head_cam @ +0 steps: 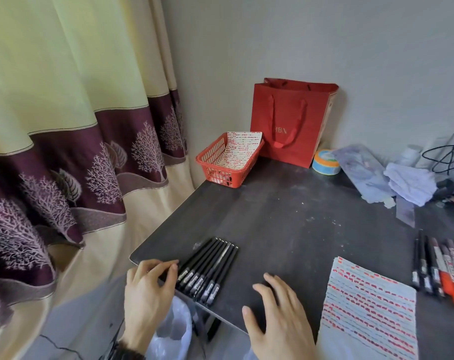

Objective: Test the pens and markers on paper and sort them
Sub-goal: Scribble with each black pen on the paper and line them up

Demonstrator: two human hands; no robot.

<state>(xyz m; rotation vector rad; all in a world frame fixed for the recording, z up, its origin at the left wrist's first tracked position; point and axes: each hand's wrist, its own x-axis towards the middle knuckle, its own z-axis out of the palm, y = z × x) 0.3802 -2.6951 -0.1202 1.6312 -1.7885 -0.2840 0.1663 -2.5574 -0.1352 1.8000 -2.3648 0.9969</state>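
Black pens (207,271) lie side by side in a slanted row, near left on the tabletop (285,216); paper (368,307) full of red dashes lies near right, with black and orange-red markers (444,271) just right of it

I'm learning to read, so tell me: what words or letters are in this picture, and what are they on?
"HBN", faint gold letters on the red paper bag.
Labels on the black pens: too blurred to read.
Print on the markers: too blurred to read.
The paper sheet: only red and blue dashes, no words.
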